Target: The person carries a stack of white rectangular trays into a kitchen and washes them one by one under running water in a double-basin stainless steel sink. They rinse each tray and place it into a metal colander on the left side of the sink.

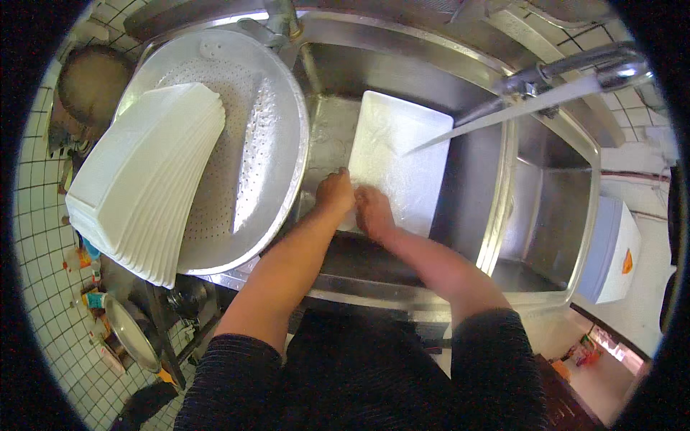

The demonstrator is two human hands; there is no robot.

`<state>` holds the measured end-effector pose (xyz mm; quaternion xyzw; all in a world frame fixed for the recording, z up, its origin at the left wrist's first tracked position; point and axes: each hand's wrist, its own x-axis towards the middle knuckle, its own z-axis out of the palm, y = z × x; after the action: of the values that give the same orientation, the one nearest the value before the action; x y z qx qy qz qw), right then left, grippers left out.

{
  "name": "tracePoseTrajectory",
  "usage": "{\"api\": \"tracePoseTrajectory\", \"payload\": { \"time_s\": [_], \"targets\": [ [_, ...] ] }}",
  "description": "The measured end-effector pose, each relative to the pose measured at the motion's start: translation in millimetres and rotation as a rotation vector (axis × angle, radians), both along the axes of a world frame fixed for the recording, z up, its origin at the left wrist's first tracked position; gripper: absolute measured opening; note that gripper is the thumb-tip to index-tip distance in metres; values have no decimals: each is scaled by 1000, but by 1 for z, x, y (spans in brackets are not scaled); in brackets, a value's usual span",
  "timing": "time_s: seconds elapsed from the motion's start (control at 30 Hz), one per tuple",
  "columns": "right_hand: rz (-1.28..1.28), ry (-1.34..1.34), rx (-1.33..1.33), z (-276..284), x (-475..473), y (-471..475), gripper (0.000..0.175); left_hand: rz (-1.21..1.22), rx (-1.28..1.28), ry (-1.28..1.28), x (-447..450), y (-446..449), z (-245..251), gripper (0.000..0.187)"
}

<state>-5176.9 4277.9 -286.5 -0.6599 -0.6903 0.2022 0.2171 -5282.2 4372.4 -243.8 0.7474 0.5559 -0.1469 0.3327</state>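
Observation:
A white rectangular plastic tray (401, 129) sits tilted in the sink basin, its surface wet. Water from the faucet (620, 70) strikes it in a stream. My left hand (335, 193) is curled at the tray's left edge and appears to grip it. Close beside it, my right hand (374, 211) lies with bent fingers over the tray's near left part; its fingertips are hidden, so whether it holds anything is unclear. To the left, a stack of several nested white trays (145, 172) leans in a large perforated metal colander (215, 226), overhanging its rim.
The stainless steel sink (463, 199) has a second basin (555, 215) at right, past a metal divider (496, 215). Another tap (280, 24) stands behind the colander. A round pan (129, 334) is low at left. A white box (614, 253) stands beyond the right basin.

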Motion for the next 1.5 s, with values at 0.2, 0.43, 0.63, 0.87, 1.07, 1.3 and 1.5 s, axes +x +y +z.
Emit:
{"api": "tracePoseTrajectory", "payload": {
  "time_s": [0.2, 0.43, 0.63, 0.87, 1.07, 1.3, 1.5],
  "targets": [
    [44, -260, -661, 7, 66, -60, 34, -11, 70, 23, 5, 0, 2, 31],
    [-557, -390, -67, -28, 135, 84, 39, 139, 11, 58, 13, 0, 6, 42],
    [-275, -9, -26, -34, 71, 102, 54, 217, -53, 53, 6, 10, 6, 42],
    [-263, -469, -221, 18, 98, 20, 51, 209, -49, -164, -5, 7, 46, 25],
    [-420, -237, -642, 71, 120, -2, 55, 193, 129, -751, 11, -32, 87, 15],
    [-622, 1369, -33, 175, 123, -19, 62, -211, 650, -816, 12, -57, 154, 14],
    [-662, 1589, 220, 234, 95, -34, 50, -522, 924, -792, 2, -69, 145, 11]
  ]
}}
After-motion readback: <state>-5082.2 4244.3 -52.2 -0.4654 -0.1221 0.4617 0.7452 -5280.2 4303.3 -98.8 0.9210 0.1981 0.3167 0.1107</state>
